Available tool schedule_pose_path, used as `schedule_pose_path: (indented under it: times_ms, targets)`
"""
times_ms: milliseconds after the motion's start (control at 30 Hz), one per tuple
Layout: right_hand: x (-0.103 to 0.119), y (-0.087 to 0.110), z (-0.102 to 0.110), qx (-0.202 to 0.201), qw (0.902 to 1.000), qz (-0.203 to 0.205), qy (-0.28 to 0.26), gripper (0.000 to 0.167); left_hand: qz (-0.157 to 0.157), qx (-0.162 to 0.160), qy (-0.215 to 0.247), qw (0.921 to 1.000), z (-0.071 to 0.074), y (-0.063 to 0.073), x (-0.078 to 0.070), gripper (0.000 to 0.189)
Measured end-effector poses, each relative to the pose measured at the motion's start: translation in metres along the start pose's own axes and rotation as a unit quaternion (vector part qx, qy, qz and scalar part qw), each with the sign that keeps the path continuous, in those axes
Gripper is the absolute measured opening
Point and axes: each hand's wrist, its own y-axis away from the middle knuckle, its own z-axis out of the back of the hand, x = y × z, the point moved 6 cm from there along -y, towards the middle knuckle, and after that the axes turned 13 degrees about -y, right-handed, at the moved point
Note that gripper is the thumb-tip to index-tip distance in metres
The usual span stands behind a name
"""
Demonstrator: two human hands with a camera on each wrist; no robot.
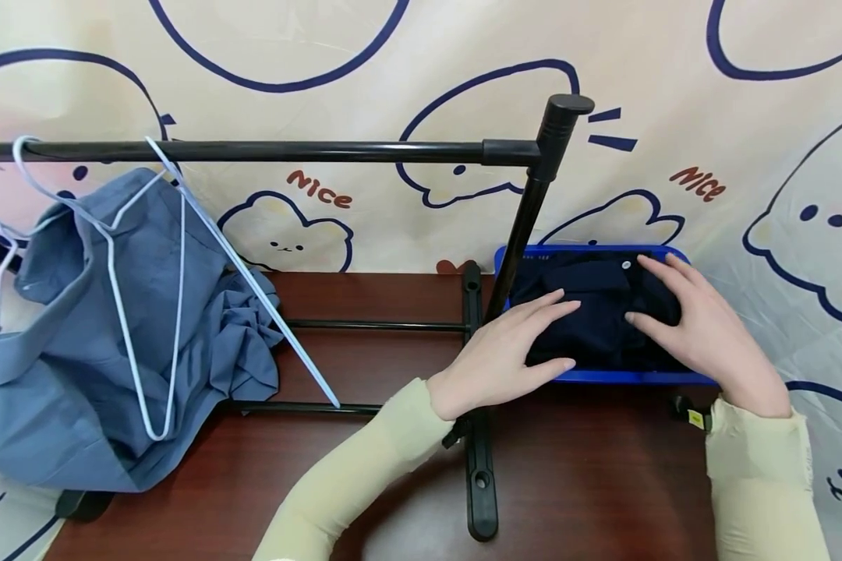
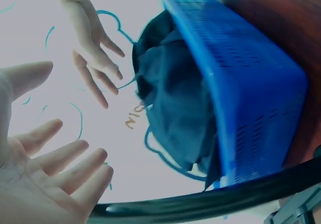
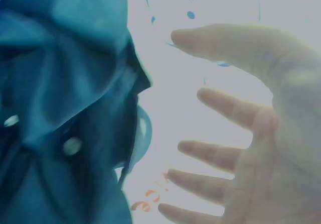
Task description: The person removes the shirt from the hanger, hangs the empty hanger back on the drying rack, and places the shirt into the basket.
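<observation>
Dark navy clothing with a pale button lies bunched in a blue plastic basket at the right of the table. Over the basket's left side hovers my left hand, its fingers spread and holding nothing. My right hand is above the basket's right side, thumb and fingers apart, also holding nothing. In the left wrist view the clothing heaps above the basket's rim, with a gap between it and both hands. The right wrist view shows buttons on the cloth, apart from the extended fingers.
A black garment rack spans the left and middle, its upright post just left of the basket. Blue-grey clothing and light blue hangers hang from its bar. The rack's foot runs along the brown table. A cartoon-patterned sheet covers the back.
</observation>
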Motion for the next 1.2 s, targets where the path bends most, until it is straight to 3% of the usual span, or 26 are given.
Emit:
schedule_pose_path:
  times_ms: [233, 367, 533, 767, 867, 967, 1200]
  targets:
    - [0.043, 0.003, 0.008, -0.083, 0.9938, 0.07, -0.026, 0.07, -0.036, -0.091, 0.035, 0.9946, 0.037, 0.022, -0.006, 0.058]
    - [0.065, 0.007, 0.011, -0.127, 0.9835, 0.123, -0.038, 0.065, -0.051, -0.151, 0.052, 0.9859, 0.059, 0.037, -0.006, 0.057]
    - [0.091, 0.015, 0.017, -0.178, 0.9675, 0.169, -0.06, 0.061, -0.044, -0.2, 0.056, 0.9772, 0.08, 0.059, 0.0, 0.056]
    - [0.146, 0.037, 0.026, -0.254, 0.9315, 0.24, -0.101, 0.048, -0.014, -0.222, 0.047, 0.9738, 0.094, 0.082, 0.006, 0.059]
    - [0.165, 0.044, 0.027, -0.272, 0.9189, 0.262, -0.114, 0.055, 0.002, -0.228, 0.041, 0.9728, 0.097, 0.09, 0.01, 0.059]
    - [0.177, 0.047, 0.027, -0.292, 0.9034, 0.284, -0.133, 0.065, 0.016, -0.235, 0.039, 0.9711, 0.101, 0.098, 0.014, 0.059]
    - [0.191, 0.048, 0.022, -0.328, 0.8598, 0.346, -0.183, 0.055, 0.046, -0.251, 0.029, 0.9664, 0.108, 0.118, 0.021, 0.058]
